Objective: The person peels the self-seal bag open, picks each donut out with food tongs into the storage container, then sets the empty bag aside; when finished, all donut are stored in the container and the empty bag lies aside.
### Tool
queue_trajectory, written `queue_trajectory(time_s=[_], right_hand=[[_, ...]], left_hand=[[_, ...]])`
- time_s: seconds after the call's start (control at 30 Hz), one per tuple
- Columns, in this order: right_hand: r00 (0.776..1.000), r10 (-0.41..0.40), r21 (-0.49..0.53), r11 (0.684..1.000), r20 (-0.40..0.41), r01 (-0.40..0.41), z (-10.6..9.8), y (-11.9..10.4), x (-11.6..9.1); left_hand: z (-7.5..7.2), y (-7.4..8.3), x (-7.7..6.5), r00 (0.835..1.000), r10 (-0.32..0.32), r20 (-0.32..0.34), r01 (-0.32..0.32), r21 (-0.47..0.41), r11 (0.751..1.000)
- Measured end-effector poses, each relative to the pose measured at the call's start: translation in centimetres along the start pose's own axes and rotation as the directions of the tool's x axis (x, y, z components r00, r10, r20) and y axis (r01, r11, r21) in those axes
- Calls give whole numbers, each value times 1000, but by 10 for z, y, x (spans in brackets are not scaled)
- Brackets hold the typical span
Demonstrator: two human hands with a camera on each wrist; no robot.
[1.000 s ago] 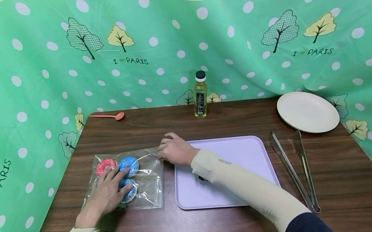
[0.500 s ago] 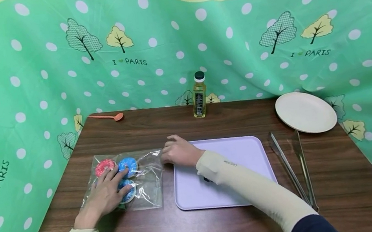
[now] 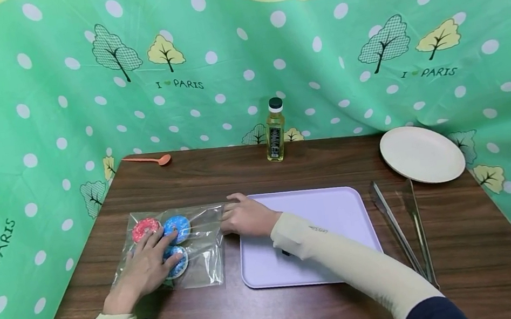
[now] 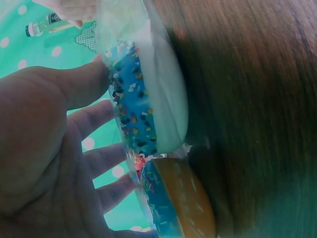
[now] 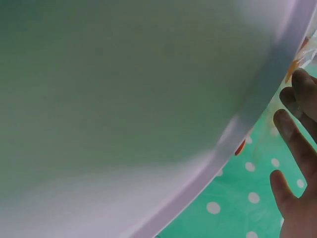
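Note:
A clear plastic bag (image 3: 205, 273) lies on the table at the left, with a pink doughnut (image 3: 144, 227) and blue ones in it. Over these my left hand (image 3: 145, 265) rests with spread fingers, the tips on the blue doughnut (image 3: 178, 228) and the nearer blue doughnut (image 3: 180, 264). In the left wrist view a sprinkled blue doughnut (image 4: 131, 94) shows through the film by the thumb. My right hand (image 3: 248, 219) pinches the bag's right edge, its fingertips partly hidden in the head view. Its forearm crosses above a lilac tray (image 3: 264, 275).
Metal tongs (image 3: 398, 232) lie right of the tray, and a white plate (image 3: 423, 154) stands behind them at the back right. An oil bottle (image 3: 275, 134) stands upright at the back middle. An orange spoon (image 3: 152, 160) lies at the back left corner.
My right hand has shifted slightly toward me and to the right along the bag's edge, and the film's wrinkles there have changed. My left hand stays in place on the doughnuts.

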State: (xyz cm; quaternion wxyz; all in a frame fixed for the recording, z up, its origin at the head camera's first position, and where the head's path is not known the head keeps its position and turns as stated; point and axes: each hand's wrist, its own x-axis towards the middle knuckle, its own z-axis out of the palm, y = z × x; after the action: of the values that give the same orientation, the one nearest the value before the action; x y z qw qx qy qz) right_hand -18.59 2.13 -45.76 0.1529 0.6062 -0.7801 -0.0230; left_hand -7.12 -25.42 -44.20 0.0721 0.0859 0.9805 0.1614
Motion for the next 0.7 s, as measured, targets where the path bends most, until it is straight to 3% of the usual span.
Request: queue_trajectory(time_s=[0.33, 0.7], right_hand=[[999, 32, 117, 993, -6, -32, -5, -4, -7], [998, -5, 66, 998, 56, 1, -7, -13, 10]], left_hand=[[-1, 1, 1, 1000, -7, 8, 7, 9, 1000], [0, 2, 0, 1000, -8, 10, 8, 4, 1000]])
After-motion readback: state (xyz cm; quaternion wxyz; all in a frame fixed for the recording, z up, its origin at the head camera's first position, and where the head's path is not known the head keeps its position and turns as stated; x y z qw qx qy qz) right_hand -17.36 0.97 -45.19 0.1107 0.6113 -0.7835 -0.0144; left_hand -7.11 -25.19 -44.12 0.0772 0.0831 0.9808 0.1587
